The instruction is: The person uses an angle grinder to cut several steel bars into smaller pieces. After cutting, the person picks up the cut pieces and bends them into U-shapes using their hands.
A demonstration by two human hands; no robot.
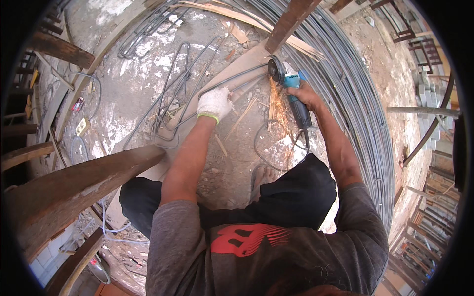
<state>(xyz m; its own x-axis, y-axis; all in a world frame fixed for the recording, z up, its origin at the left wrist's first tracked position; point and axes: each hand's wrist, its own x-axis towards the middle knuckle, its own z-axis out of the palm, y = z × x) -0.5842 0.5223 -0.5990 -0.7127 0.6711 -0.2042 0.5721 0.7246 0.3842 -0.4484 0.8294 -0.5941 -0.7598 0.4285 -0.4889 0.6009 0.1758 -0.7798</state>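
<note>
My left hand, in a white knit glove with a yellow-green cuff, is closed around a bent steel bar that lies along a wooden plank. My bare right hand grips a teal and black angle grinder. The grinder's disc meets the bar's far end, and orange sparks spray down toward my foot. From the grinder's rear a dark cord loops over the ground.
Long steel bars curve along the right side. Bent wire stirrups lie left of the plank. Wooden posts stand at the left and far side. A socket box rests on the left. Wood splinters litter the ground.
</note>
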